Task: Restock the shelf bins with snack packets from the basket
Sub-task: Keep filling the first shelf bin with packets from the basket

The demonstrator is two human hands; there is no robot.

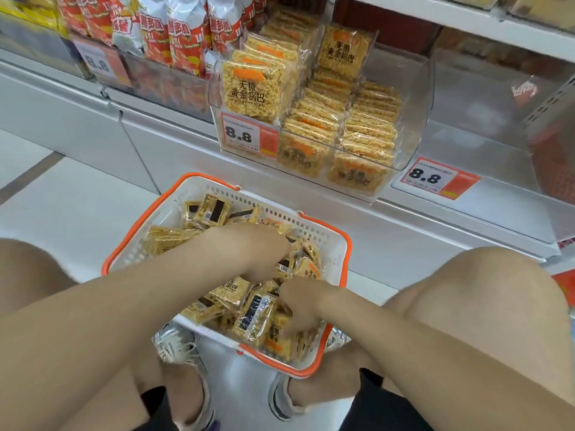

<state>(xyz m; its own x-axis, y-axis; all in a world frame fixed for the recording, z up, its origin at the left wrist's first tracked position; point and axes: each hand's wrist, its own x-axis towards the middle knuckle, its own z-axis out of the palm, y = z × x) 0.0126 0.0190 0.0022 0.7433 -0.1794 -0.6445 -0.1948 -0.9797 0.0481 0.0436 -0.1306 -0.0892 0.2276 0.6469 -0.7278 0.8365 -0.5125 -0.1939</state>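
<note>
A white basket with an orange rim (pixel 317 232) sits on the floor between my feet, holding several yellow snack packets (pixel 214 209). My left hand (pixel 249 247) reaches across to the basket's right side, fingers curled onto a packet there. My right hand (pixel 300 306) digs into the pile near the front, its fingers curled round a packet (pixel 255 315). Above the basket, the clear shelf bin (pixel 415 104) holds rows of the same yellow packets (pixel 249 88), stood on edge.
Right of that bin is a clear bin (pixel 485 101) with almost nothing in it. Red-orange snack bags (pixel 186 32) fill the bin at upper left. Price tags reading 8.8 (pixel 245 135) hang on the bin fronts. My knees (pixel 482 306) flank the basket.
</note>
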